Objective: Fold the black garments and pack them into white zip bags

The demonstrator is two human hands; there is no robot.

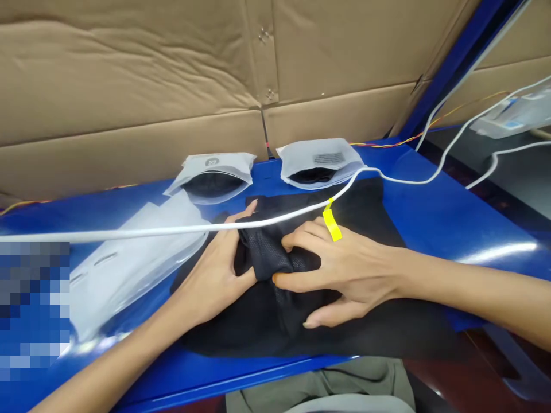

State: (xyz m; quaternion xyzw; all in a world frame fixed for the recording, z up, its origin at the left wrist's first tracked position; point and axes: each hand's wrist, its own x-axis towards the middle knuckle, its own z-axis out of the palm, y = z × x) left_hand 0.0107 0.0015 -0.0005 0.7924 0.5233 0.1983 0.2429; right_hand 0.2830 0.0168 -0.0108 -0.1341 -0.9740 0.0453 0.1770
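A black cloth (241, 327) lies spread on the blue table, with a bunched, dotted-textured fold near its middle. My left hand (224, 269) grips the left side of that fold, its thumb against the cloth and its fingers partly behind it. From the right, my right hand (336, 269) rests on the cloth with its fingers spread and bent, fingertips touching the right side of the fold. A white cable with a yellow tag (332, 224) passes in front of the view, over both hands.
Two frosted pouches, left (219, 172) and right (321, 163), stand open with black material inside at the back of the blue table (456, 223). Flat translucent bags (129, 258) lie at the left. Cardboard (172, 69) lines the back.
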